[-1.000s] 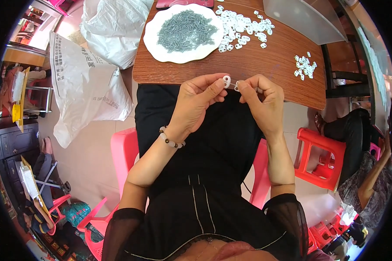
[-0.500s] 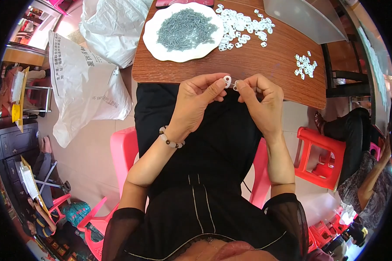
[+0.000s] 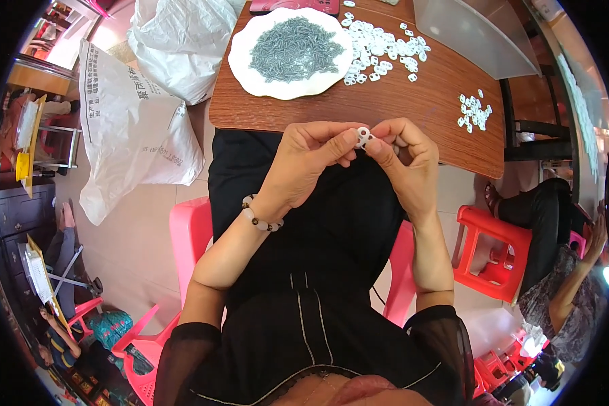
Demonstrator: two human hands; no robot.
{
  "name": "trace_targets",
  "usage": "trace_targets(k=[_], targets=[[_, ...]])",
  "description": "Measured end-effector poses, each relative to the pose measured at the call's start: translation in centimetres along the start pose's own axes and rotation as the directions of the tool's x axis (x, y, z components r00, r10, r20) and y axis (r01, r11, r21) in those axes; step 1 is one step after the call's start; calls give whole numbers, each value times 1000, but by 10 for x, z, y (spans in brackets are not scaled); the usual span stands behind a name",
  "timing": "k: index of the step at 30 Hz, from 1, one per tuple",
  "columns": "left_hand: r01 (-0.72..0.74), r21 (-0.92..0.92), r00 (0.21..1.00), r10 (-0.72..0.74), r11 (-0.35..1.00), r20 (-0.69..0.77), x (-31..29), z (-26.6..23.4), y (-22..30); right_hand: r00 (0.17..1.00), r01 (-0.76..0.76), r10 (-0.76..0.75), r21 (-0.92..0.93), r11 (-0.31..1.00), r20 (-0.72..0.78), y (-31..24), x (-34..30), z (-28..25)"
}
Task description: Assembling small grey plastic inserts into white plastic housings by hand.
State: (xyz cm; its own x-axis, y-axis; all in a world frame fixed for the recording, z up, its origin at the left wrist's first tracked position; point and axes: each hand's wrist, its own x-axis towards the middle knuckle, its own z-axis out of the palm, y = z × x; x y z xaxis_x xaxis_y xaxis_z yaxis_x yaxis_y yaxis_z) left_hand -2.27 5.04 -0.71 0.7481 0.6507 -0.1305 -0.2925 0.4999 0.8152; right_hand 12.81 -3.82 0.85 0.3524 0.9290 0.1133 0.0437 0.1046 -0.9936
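You have both hands up at the middle of the brown wood-grain table's (image 3: 386,115) near edge, the fingertips almost meeting. Your left hand (image 3: 309,154) is closed in a pinch, thumb and forefinger gripping a small white plastic piece with dark round holes (image 3: 363,132). Your right hand (image 3: 410,161) pinches at that piece's right side, thumb uppermost; whether it grips a second piece there is too small to tell. Past your left hand, a white scalloped plate (image 3: 245,76) lies by the table's left edge, set in from the near left corner, bearing a heap of short grey rod-like pieces (image 3: 294,51). Just beside the plate's right rim spreads a large scatter of white two-holed plastic pieces (image 3: 375,44). A smaller cluster of white pieces (image 3: 475,111) lies near the table's right edge, towards the near right corner, well apart from your right hand.
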Motion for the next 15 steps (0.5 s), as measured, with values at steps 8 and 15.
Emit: trace_targets(k=[8,15], targets=[[103,18,992,-104,994,68,5,0,20,993,107,-110,71,992,40,-6,4,2],[119,19,980,-120,993,160,9,-3,22,935,316,-278,-163,935,219,-4,10,-5]])
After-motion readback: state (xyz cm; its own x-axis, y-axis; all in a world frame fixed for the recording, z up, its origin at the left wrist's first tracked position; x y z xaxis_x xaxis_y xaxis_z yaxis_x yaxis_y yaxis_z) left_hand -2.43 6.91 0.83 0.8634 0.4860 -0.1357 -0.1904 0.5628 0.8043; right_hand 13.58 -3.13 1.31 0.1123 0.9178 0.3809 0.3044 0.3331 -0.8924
